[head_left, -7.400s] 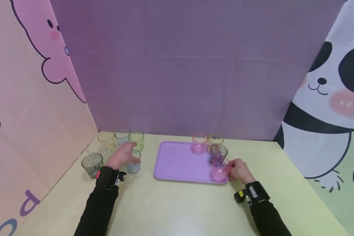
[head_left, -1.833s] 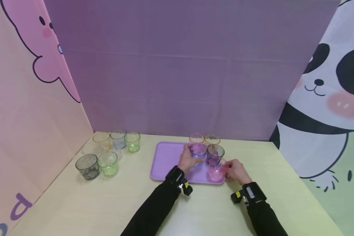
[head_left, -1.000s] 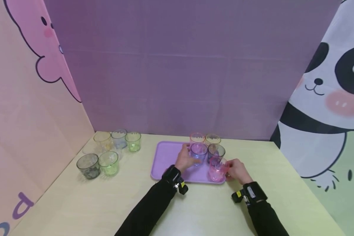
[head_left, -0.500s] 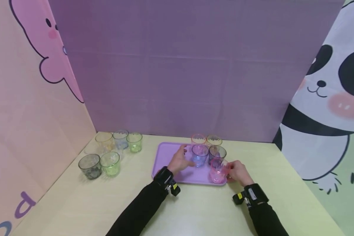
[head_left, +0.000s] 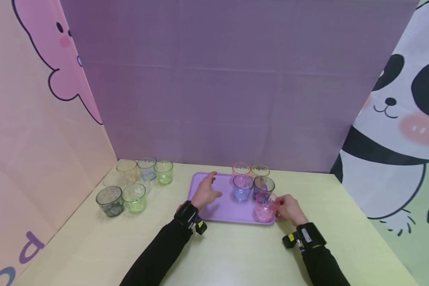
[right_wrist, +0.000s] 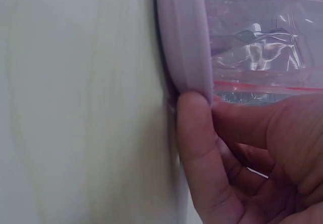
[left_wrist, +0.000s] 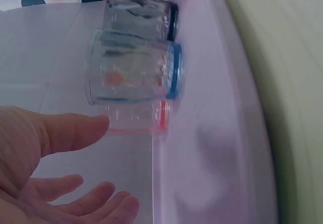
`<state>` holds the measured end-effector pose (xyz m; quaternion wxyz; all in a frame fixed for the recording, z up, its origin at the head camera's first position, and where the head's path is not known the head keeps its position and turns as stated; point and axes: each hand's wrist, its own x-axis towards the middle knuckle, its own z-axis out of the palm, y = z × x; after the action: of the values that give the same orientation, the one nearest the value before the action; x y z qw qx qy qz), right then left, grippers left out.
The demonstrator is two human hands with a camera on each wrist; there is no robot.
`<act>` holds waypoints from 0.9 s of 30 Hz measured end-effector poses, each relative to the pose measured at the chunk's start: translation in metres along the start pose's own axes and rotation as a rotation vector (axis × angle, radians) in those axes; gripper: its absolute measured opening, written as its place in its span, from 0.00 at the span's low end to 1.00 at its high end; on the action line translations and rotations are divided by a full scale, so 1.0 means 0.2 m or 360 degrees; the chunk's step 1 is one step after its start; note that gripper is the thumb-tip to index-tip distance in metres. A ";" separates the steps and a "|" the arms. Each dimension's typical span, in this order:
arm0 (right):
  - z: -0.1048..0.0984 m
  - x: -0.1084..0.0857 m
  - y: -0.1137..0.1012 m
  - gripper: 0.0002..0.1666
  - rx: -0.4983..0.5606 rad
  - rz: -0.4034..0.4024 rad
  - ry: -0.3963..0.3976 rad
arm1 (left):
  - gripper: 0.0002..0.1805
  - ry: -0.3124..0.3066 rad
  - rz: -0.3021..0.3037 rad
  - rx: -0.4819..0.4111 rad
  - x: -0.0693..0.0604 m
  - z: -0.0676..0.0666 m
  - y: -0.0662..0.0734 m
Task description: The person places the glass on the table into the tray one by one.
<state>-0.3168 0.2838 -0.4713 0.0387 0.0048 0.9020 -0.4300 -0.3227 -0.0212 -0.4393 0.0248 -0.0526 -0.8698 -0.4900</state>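
My left hand [head_left: 204,192] hovers over the left half of the purple tray [head_left: 221,214], its fingers spread and holding nothing. To its right, a blue glass [head_left: 242,192] stands on the tray, apart from the fingers in the left wrist view. Beside that glass is a dark grey glass [head_left: 264,184]; behind are a pink-rimmed glass [head_left: 240,168] and a yellow glass [head_left: 259,170]. At the front right corner sits a pink glass [head_left: 264,210]. Right there, my right hand [head_left: 290,209] pinches the tray's rim [right_wrist: 186,42] between thumb and finger.
On the table's left stand a yellow glass [head_left: 126,171], a blue glass [head_left: 146,170], a green glass [head_left: 163,173], a dark grey glass [head_left: 109,202] and another green glass [head_left: 134,198]. A purple backdrop [head_left: 214,87] rises behind the table.
Earlier, my left hand took the blue glass from the left group and set it on the tray. It has since let go and moved left. My right hand stays at the corner.
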 end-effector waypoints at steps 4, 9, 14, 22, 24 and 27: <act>0.00 0.00 0.00 0.10 0.0008 0.0009 -0.0008 | 0.41 0.0102 0.0076 0.0066 0.01 -0.05 -0.05; 0.00 0.00 -0.01 0.10 0.0007 0.0014 -0.0011 | 0.34 0.0341 0.0131 0.0089 0.03 -0.13 -0.10; -0.01 0.00 -0.01 0.12 0.0018 0.0016 -0.0020 | 0.33 0.0591 0.0103 0.0130 0.05 -0.21 -0.13; 0.00 0.00 0.00 0.14 0.0008 0.0000 -0.0018 | 0.33 0.0914 -0.0006 0.0407 0.08 -0.33 -0.19; 0.00 -0.01 0.00 0.14 0.0006 0.0005 -0.0010 | 0.33 0.0957 -0.0044 0.0446 0.09 -0.36 -0.21; -0.01 -0.01 0.00 0.13 0.0010 -0.0002 -0.0018 | 0.33 0.0974 -0.0111 0.0463 0.10 -0.39 -0.24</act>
<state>-0.3156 0.2849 -0.4703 0.0435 0.0020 0.9004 -0.4328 -0.3484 -0.1107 -0.4373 0.2752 0.1309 -0.8840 -0.3544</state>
